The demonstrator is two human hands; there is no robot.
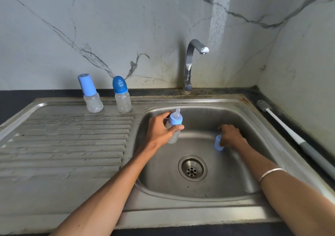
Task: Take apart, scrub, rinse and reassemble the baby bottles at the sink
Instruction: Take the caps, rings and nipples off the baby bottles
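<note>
Bottle (pixel 173 127) sits in the left hand (pixel 160 129), held over the far left of the sink (pixel 235 101) basin, fingers and thumb wrapped round its clear body, with the blue collar and bare teat pointing up and away. The right hand (pixel 229 136) is low against the far right wall of the basin, fingers curled on the blue cap (pixel 218 142); whether the cap already rests on the steel I cannot tell from this angle.

Risks, as I judge them: the cap is light and the basin slopes, so once let go it could roll toward the drain (pixel 192 168). The bottle is gripped one-handed, and unscrewing the collar could slip if the plastic is wet. Two capped bottles (pixel 108 98) stand close together on the drainboard, far left, near the basin edge; a careless elbow could topple them. The brush (pixel 282 125) lies far right, well apart, needing a reach.
</note>
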